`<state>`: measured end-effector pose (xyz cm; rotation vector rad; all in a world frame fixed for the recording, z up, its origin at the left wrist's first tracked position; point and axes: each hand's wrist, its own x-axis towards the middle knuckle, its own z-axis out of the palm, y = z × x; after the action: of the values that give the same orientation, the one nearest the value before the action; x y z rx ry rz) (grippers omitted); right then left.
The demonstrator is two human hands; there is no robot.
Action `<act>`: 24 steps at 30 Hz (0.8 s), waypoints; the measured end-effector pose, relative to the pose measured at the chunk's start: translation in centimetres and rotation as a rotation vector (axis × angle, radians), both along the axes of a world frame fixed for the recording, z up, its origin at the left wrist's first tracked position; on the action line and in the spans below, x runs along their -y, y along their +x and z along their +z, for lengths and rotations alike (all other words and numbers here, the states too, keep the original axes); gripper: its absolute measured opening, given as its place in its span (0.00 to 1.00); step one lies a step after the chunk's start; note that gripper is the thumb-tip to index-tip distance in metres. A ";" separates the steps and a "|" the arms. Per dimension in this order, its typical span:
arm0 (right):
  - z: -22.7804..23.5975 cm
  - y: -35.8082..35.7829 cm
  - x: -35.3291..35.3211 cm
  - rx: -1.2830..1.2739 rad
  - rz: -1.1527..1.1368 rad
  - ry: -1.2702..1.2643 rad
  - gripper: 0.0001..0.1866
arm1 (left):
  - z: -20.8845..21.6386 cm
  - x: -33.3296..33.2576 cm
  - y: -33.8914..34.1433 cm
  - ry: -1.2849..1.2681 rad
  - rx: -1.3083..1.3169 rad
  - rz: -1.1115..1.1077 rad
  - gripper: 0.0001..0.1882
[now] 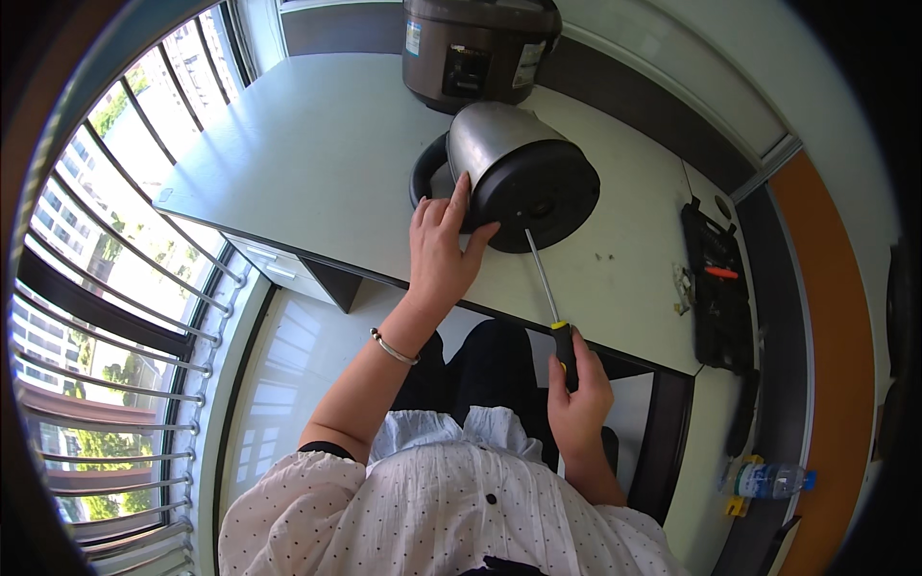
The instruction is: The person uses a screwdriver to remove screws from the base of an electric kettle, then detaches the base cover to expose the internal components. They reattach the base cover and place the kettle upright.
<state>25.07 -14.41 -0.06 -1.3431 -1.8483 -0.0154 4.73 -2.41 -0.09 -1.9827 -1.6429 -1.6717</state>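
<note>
dotted blouse (423,504) | left hand (443,246) spread against kettle (523,178) | right hand (583,401) gripping screwdriver (563,338)

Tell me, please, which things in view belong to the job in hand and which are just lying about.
Job in hand: kettle, touched by the left hand; screwdriver, held in the right hand; probably the tool case.
Lying about, apparently: rice cooker, plastic bottle.

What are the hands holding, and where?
The right hand holds a screwdriver by its black-and-yellow handle. The left hand touches the metal kettle at its black base.
</note>
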 end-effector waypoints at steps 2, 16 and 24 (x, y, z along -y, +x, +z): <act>-0.3 0.1 0.0 -0.021 0.009 0.003 0.21 | 0.1 0.1 0.0 -0.028 0.001 -0.002 0.33; -0.5 -0.1 -0.6 -0.084 0.044 -0.066 0.21 | -0.2 0.0 0.0 -0.050 0.019 -0.017 0.33; -1.2 0.2 -0.6 -0.158 0.063 -0.092 0.20 | -0.2 0.0 0.0 -0.057 0.014 -0.010 0.34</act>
<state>25.29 -13.77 -1.22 -1.3090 -1.7742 0.2048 4.72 -2.46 -0.32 -2.0116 -1.7069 -1.6648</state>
